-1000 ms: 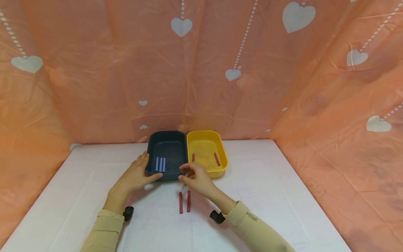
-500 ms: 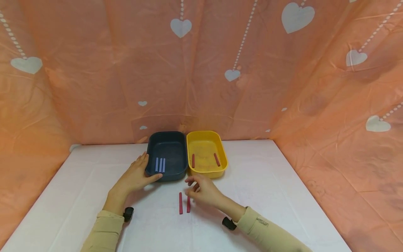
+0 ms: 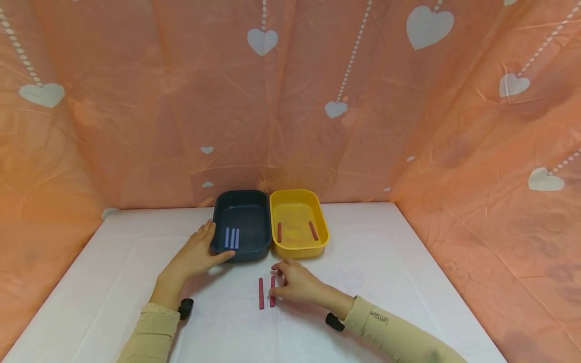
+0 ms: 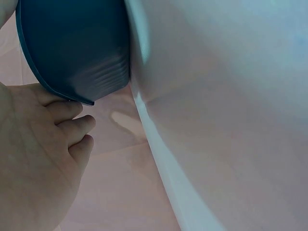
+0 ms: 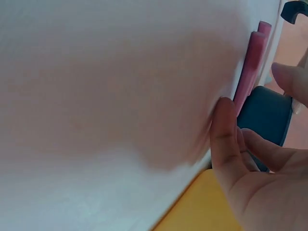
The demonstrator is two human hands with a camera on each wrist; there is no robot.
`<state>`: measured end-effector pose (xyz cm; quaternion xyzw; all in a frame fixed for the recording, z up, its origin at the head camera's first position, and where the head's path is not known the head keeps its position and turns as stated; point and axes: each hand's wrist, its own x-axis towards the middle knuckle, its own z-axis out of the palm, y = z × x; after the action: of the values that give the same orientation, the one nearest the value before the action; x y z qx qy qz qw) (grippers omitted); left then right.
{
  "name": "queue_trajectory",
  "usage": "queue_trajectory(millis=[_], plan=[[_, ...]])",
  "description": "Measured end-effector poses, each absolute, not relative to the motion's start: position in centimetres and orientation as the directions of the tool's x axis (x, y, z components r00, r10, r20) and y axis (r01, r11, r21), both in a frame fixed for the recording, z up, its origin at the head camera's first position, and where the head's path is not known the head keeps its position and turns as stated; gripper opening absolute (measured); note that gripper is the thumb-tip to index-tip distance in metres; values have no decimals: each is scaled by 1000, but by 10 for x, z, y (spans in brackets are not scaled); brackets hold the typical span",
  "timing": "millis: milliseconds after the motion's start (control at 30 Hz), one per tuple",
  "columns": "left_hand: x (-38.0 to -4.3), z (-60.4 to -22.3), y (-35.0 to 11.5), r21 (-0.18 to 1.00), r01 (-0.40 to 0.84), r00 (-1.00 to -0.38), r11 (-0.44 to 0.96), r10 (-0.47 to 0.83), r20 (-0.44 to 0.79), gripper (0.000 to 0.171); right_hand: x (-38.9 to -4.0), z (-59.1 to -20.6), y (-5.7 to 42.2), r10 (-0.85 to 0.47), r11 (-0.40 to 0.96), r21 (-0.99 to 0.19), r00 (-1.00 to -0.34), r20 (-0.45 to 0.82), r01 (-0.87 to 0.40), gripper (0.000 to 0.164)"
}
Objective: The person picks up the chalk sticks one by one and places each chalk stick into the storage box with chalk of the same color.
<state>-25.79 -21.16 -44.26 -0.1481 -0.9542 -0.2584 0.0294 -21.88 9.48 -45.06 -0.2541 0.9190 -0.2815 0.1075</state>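
Observation:
My left hand (image 3: 198, 250) rests at the near left corner of a dark blue tray (image 3: 242, 198), fingers along its side and thumb at the front rim. Several thin blue-purple sticks (image 3: 232, 238) lie side by side inside. In front of the trays, two dark red sticks lie on the table, a left one (image 3: 260, 293) and a right one (image 3: 273, 284). Over the right one hovers my right hand (image 3: 297, 283), thumb and fingers spread apart. In the right wrist view, the fingertips (image 5: 224, 108) come close to the red sticks (image 5: 252, 57), nothing pinched between them.
A yellow tray (image 3: 296, 194) stands against the dark blue tray's right side. Inside it lie two red sticks, one at the left (image 3: 279, 232) and one at the right (image 3: 313, 230). An orange curtain with white hearts (image 3: 290, 126) encloses the white table (image 3: 376, 252).
My right hand has drawn back from the front of the trays, down and slightly right, to the right red stick. My left hand stays on the dark blue tray.

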Motion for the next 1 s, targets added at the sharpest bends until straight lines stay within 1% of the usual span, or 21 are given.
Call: queue_trajectory(millis=[100, 333, 567, 733, 1000], plan=[[-257, -442, -211, 484, 298, -954, 822, 267, 134, 111, -219, -452, 93, -530, 727, -546, -846, -62, -416, 57], [-256, -440, -209, 486, 290, -956, 824, 268, 116, 112, -217, -454, 92, -552, 722, -517, -833, -29, -460, 50], [-256, -440, -209, 482, 290, -956, 826, 266, 121, 112, -217, -455, 91, -552, 728, -503, -833, -28, -465, 47], [-256, -440, -210, 482, 291, -956, 827, 265, 122, 112, -218, -456, 91, -549, 721, -519, -835, -25, -459, 46], [-256, -441, -210, 483, 286, -958, 827, 266, 111, 112, -220, -459, 92, -550, 675, -578, -835, 21, -460, 41]])
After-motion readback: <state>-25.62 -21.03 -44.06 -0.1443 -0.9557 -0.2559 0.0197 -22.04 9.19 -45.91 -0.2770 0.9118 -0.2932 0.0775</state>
